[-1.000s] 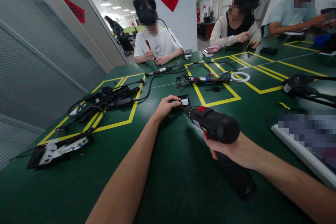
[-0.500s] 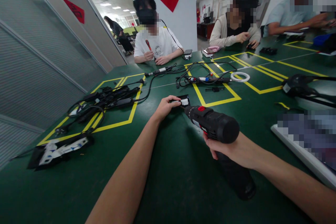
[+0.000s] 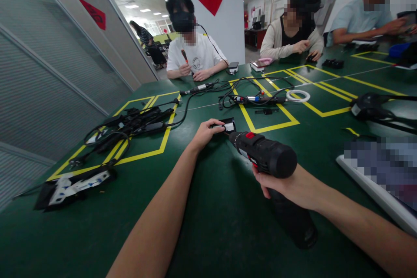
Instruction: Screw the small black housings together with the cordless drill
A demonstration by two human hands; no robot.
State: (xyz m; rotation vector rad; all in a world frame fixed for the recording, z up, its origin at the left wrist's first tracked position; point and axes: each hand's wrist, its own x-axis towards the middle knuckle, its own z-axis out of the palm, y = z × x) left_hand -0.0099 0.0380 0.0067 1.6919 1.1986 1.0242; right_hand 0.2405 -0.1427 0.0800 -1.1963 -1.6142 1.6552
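Observation:
My right hand (image 3: pixel 276 184) is wrapped round the grip of a black cordless drill (image 3: pixel 260 152) with a red switch on top. The drill lies level, its chuck pointing away and to the left. Its tip reaches a small black case (image 3: pixel 230 122) with a white label, which rests on the green table (image 3: pixel 208 208). My left hand (image 3: pixel 208 132) grips that case from the left, fingers on its near side. Where the tip meets the case is too small to make out.
Tangled black cables and adapters (image 3: pixel 140 121) lie on the left, near a black-and-white packet (image 3: pixel 74 189). Ahead are an electric screwdriver (image 3: pixel 257 99) with its cord and a white ring (image 3: pixel 297 95). A tablet-like device (image 3: pixel 381 182) is at right. Several people sit across the table.
My hands, the drill and the case hold their places. At the far right, a person's hands have risen slightly, with a dark object now showing in them.

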